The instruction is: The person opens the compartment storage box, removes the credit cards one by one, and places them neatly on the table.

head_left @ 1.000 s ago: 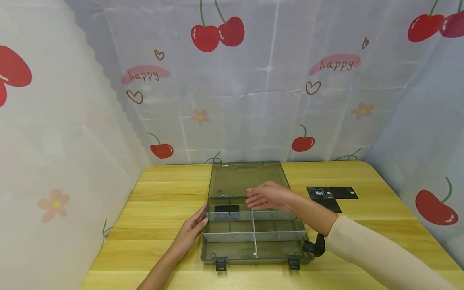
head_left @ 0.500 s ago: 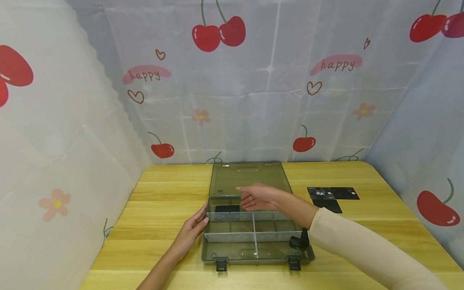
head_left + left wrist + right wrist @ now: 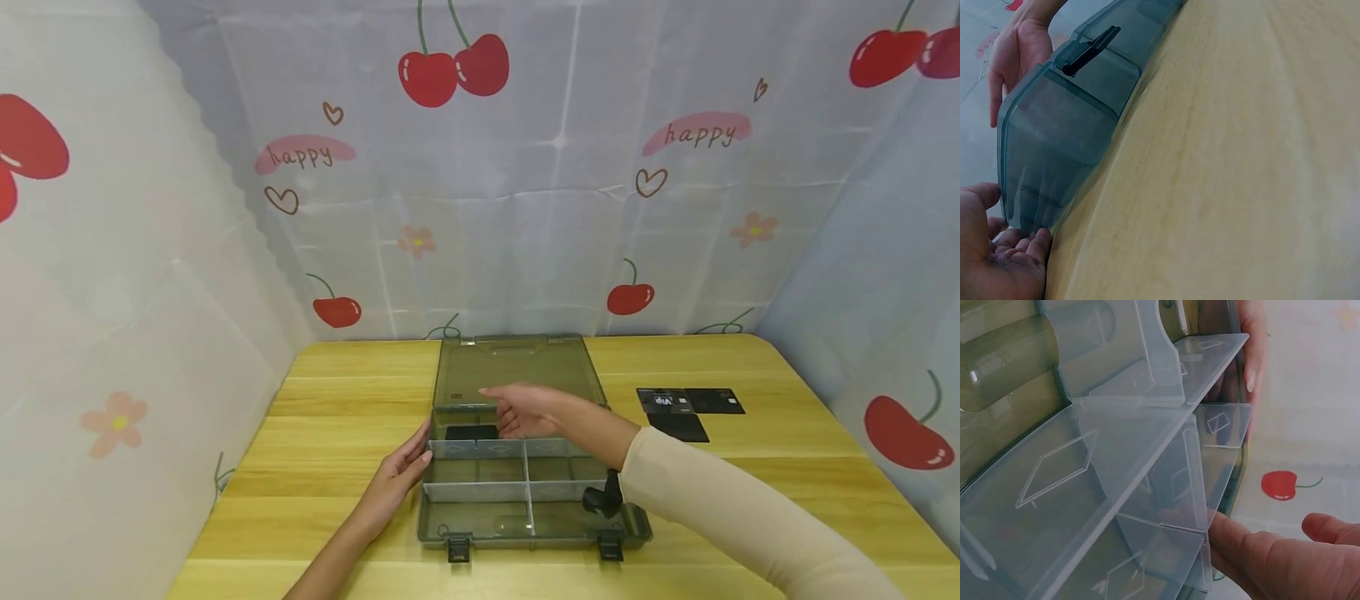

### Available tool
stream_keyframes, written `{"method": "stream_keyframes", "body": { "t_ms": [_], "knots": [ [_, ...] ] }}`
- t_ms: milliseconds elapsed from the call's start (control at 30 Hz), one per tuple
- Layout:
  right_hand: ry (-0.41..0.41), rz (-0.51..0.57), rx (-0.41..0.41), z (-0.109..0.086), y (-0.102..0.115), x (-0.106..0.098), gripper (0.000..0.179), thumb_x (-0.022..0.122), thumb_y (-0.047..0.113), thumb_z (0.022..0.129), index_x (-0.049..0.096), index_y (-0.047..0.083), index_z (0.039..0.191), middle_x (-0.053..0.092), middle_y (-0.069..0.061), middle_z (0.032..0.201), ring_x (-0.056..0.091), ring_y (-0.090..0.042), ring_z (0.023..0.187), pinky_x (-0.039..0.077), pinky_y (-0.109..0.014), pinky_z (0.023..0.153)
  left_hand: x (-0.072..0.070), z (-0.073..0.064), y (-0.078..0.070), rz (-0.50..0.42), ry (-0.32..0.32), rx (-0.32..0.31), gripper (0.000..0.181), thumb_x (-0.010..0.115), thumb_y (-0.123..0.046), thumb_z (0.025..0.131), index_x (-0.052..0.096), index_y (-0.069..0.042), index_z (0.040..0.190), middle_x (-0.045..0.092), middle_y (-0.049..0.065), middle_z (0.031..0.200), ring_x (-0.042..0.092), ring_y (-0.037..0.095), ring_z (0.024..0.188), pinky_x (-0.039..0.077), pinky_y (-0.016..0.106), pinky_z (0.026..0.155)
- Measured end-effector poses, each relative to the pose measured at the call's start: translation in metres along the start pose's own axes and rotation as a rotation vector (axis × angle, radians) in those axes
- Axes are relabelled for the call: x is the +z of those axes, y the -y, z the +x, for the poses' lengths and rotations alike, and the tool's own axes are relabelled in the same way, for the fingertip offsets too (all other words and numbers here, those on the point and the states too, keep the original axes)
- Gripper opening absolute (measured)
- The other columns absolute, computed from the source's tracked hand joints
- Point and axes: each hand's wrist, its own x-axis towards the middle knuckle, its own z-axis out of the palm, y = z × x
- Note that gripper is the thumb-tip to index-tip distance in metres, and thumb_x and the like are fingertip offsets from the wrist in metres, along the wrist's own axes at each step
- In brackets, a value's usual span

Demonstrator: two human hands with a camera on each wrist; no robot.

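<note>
A dark translucent compartment box [image 3: 536,541] lies on the table with its lid [image 3: 517,367] folded back. My left hand [image 3: 397,471] holds its left side, thumb at the rim and fingertips low against the outer wall in the left wrist view. My right hand [image 3: 525,410] reaches into the back row, thumb outstretched and fingers bent downward, with nothing seen in its grip. Just left of those fingers, a flat black card [image 3: 471,432] shows in the back left compartment. Clear dividers [image 3: 1104,481] partly cover the right fingers in the right wrist view.
To the right of the box, a black card marked Vip [image 3: 663,401] lies against two other black cards, one plain card [image 3: 678,427] in front. Two black latches [image 3: 459,548] hang at the box's front. Cherry-print curtains [image 3: 480,208] enclose the wooden table [image 3: 330,417].
My right hand has moved left and slightly down, closer to the card in the back left compartment; its fingers have bent more. The left hand stays at the box's side.
</note>
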Motion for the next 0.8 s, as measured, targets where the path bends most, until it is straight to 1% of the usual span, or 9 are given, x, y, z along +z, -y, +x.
{"method": "stream_keyframes", "body": {
  "t_ms": [233, 600, 800],
  "knots": [
    [0.008, 0.053, 0.041, 0.005, -0.002, -0.002, 0.080, 0.042, 0.034, 0.109, 0.011, -0.030, 0.144, 0.015, -0.053, 0.148, 0.019, -0.058, 0.144, 0.025, -0.053, 0.121, -0.001, 0.000, 0.000, 0.004, -0.002, 0.003, 0.059, 0.054, -0.020, 0.107, 0.029, -0.013, 0.161, 0.023, 0.008, 0.166, 0.022, 0.022, 0.151, 0.032, 0.035, 0.115],
    [-0.001, 0.127, 0.056, 0.012, -0.004, -0.001, 0.078, 0.039, 0.033, 0.110, 0.010, -0.031, 0.144, 0.018, -0.053, 0.148, 0.023, -0.058, 0.143, 0.031, -0.053, 0.119, -0.001, 0.000, 0.001, 0.009, -0.006, -0.003, 0.059, 0.054, -0.021, 0.107, 0.030, -0.015, 0.161, 0.023, 0.007, 0.165, 0.023, 0.021, 0.151, 0.032, 0.036, 0.116],
    [-0.007, 0.193, 0.049, 0.015, -0.008, 0.002, 0.077, 0.040, 0.032, 0.109, 0.010, -0.030, 0.145, 0.020, -0.052, 0.147, 0.022, -0.058, 0.143, 0.029, -0.053, 0.120, -0.002, -0.001, 0.003, 0.011, -0.010, -0.005, 0.060, 0.055, -0.023, 0.107, 0.030, -0.016, 0.161, 0.024, 0.006, 0.166, 0.023, 0.020, 0.151, 0.033, 0.035, 0.116]
  ]
}}
